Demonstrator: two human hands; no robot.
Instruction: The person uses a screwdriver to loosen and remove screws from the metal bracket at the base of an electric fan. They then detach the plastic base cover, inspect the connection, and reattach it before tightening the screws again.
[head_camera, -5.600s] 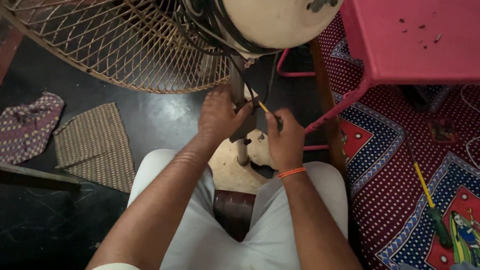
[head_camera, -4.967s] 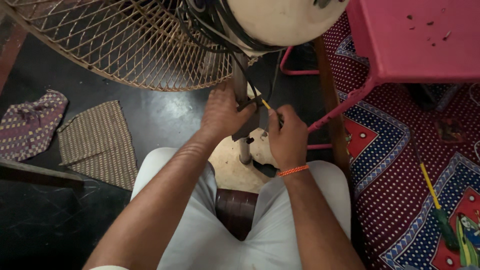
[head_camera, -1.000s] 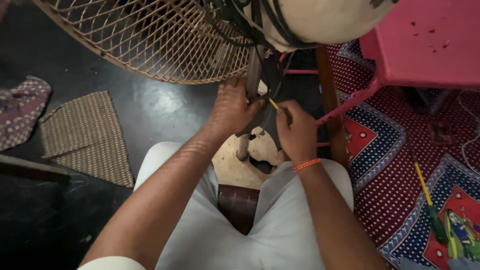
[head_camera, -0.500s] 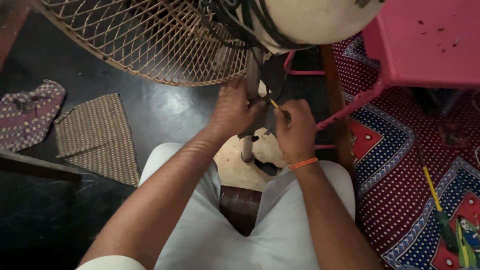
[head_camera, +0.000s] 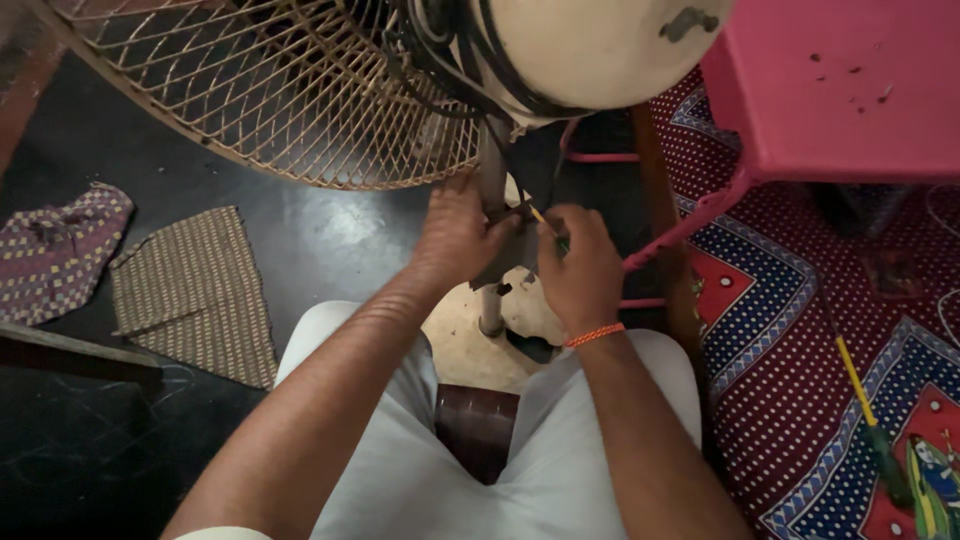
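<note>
A pedestal fan stands in front of me, with a cream motor housing (head_camera: 590, 50), a wire guard (head_camera: 280, 90) and a thin metal pole (head_camera: 491, 250) on a pale round base (head_camera: 470, 345). My left hand (head_camera: 455, 235) is wrapped around the pole and a dark box mounted on it. My right hand (head_camera: 580, 270), with an orange thread at the wrist, grips a small screwdriver (head_camera: 545, 222) whose yellow shaft points at that box. The tip is hidden behind my fingers.
A pink stool (head_camera: 840, 90) stands at the right over a red and blue patterned mat (head_camera: 800, 380). A second screwdriver (head_camera: 870, 415) with a yellow shaft lies on the mat. Two cloth pieces (head_camera: 195, 295) lie on the dark floor at left.
Both hands stay on the fan pole with the screwdriver at the box. The view has shifted slightly, and the fan head leans a little more over my hands.
</note>
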